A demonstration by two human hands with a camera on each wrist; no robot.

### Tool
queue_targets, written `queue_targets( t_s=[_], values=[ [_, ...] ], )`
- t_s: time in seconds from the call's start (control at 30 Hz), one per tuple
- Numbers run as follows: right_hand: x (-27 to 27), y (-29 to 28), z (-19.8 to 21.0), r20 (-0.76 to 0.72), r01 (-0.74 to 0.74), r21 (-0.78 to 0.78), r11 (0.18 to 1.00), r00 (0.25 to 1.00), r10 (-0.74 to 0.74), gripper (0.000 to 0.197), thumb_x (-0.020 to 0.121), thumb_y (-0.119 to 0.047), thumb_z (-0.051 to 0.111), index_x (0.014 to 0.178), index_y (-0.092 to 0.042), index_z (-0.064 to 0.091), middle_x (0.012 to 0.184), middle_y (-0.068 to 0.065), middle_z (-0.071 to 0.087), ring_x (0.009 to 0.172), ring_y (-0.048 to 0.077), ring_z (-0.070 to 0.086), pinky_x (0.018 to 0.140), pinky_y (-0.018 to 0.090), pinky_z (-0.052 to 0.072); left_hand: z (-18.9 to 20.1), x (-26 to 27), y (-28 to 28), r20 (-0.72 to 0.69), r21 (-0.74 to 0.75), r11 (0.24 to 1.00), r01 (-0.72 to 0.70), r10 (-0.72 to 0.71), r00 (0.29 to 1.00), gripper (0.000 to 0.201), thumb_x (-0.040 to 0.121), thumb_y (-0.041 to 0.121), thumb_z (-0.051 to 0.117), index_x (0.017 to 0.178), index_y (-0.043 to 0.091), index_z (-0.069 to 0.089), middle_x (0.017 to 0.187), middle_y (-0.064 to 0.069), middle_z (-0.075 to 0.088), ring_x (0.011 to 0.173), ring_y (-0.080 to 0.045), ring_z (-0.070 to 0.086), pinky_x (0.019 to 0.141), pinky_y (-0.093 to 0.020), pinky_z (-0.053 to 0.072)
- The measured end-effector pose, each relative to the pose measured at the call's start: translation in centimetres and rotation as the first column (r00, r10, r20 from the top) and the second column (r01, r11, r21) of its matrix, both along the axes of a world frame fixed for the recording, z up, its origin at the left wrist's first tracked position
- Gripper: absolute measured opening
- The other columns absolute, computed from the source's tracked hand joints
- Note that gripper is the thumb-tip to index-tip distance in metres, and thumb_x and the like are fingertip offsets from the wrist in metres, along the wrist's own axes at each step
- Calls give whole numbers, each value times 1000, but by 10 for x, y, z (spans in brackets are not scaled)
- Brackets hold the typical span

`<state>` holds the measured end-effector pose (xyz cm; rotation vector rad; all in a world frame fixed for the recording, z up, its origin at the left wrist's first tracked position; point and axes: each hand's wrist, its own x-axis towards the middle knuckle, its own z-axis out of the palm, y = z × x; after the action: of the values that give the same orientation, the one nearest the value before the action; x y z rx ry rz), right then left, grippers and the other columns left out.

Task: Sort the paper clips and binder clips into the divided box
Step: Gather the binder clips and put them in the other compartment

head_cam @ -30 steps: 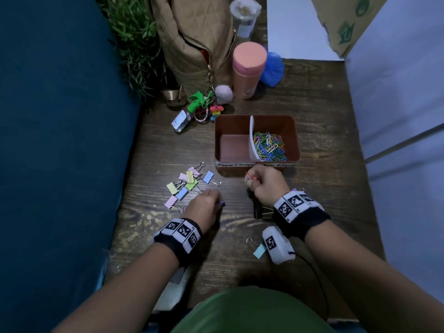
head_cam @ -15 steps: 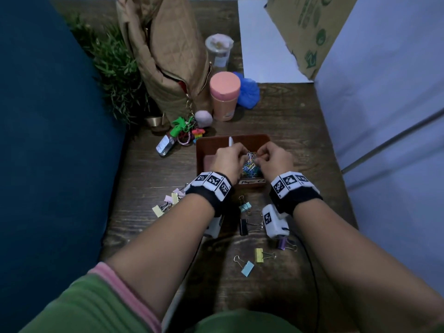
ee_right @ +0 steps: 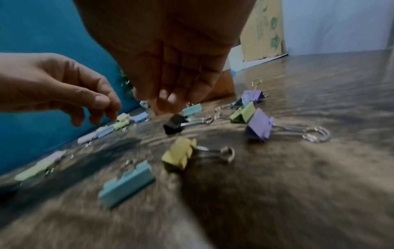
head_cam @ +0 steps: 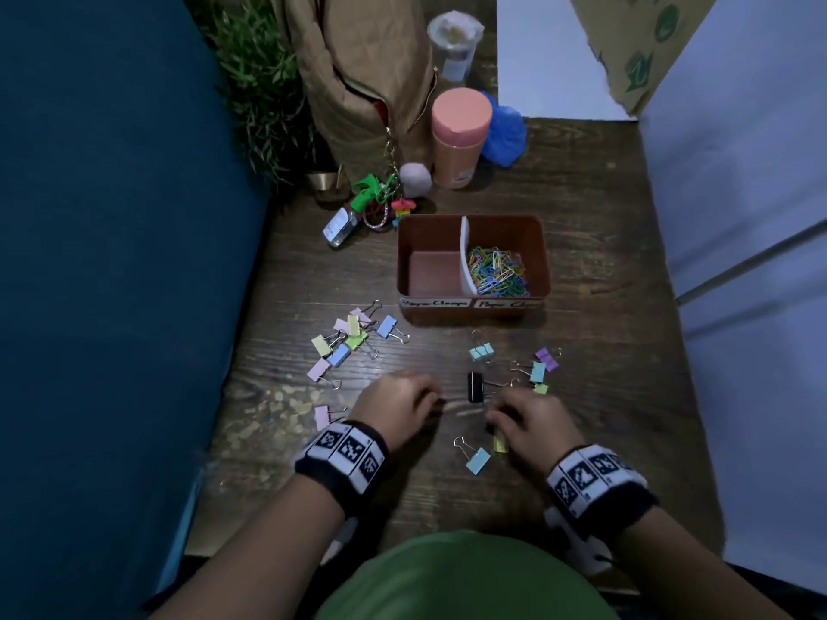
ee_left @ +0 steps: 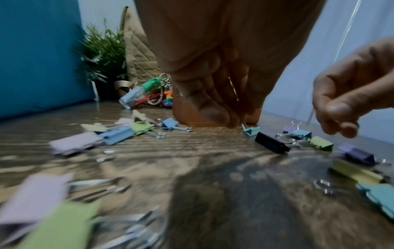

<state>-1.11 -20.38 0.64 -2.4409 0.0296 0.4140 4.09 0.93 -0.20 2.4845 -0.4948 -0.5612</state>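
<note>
The brown divided box (head_cam: 429, 234) stands mid-table. Its right half holds coloured paper clips (head_cam: 496, 272); its left half shows bare floor. Pastel binder clips (head_cam: 347, 340) lie in a cluster left of the box, and a few more (head_cam: 539, 371) lie to the right. A black binder clip (head_cam: 475, 387) (ee_right: 175, 123) lies between my hands. My left hand (head_cam: 402, 400) (ee_right: 85, 94) hovers low with fingers loosely curled and nothing visible in them. My right hand (head_cam: 528, 418) (ee_left: 345, 104) hangs just above the black clip, also holding nothing. A yellow clip (ee_right: 179, 155) and a blue clip (head_cam: 478, 460) lie under it.
A tan quilted bag (head_cam: 358, 82), a pink-lidded canister (head_cam: 458, 136), a clear cup (head_cam: 454, 47), a blue bundle (head_cam: 503, 132) and a keychain with a small bottle (head_cam: 353, 212) crowd the far side. A plant (head_cam: 255, 82) and a teal cushion (head_cam: 112, 261) border the left; a pale wall borders the right.
Half a second ago both hands were over the box's right compartment. They have drawn back toward me and now hover low either side of the black binder clip.
</note>
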Motion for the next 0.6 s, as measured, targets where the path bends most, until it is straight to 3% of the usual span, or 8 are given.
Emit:
queue_targets(
  t_s=[0.13, 0.2, 0.3, 0.37, 0.47, 0.6],
  values=[
    [-18, 8, 4, -131, -193, -136, 972, 976, 176, 16, 85, -31, 61, 100, -25, 60, 106, -9, 60, 102, 14, 57, 69, 22, 35, -2, -26, 42, -5, 137, 976, -171, 173, 985, 15, 81, 28, 65, 96, 25, 66, 105, 0, 63, 95, -23, 62, 80, -35, 52],
    [-24, 13, 8, -197, -284, -219, 933, 950, 243, 36, 82, -39, 63, 116, -31, 52, 121, -14, 49, 113, 10, 49, 70, 21, 30, -3, -36, 63, 4, 211, 931, -298, 304, 953, 39, 74, 29, 73, 111, 24, 61, 117, -4, 54, 102, -27, 60, 86, -38, 52],
    [-32, 24, -6, -225, -375, -250, 892, 919, 323, 63, 69, -41, 74, 123, -33, 44, 124, -5, 46, 116, 19, 45, 76, 30, 45, -4, -47, 83, -79, 337, 864, -375, 423, 903, 85, 59, 37, 84, 132, 26, 43, 133, -10, 35, 115, -31, 51, 98, -36, 45],
    [-34, 32, -21, -228, -397, -278, 875, 912, 341, 58, 73, -32, 72, 123, -30, 43, 120, 1, 47, 113, 23, 45, 78, 34, 48, -9, -53, 87, -121, 355, 852, -384, 449, 885, 96, 54, 38, 87, 136, 28, 38, 133, -12, 31, 115, -31, 51, 100, -35, 44],
    [-32, 43, -31, -161, -372, -288, 883, 927, 338, 41, 81, -18, 62, 119, -22, 48, 117, 6, 52, 112, 27, 45, 82, 35, 45, -16, -59, 85, -140, 343, 854, -392, 459, 877, 81, 59, 31, 86, 129, 27, 46, 127, -11, 36, 108, -30, 55, 99, -33, 45],
    [-34, 39, -26, -4, -223, -229, 947, 974, 228, 38, 73, -18, 62, 110, -23, 57, 110, 2, 58, 105, 27, 47, 85, 36, 43, -19, -59, 76, -126, 301, 861, -410, 463, 878, 46, 70, 17, 77, 110, 21, 55, 117, -10, 38, 97, -30, 58, 92, -31, 45]
  ],
)
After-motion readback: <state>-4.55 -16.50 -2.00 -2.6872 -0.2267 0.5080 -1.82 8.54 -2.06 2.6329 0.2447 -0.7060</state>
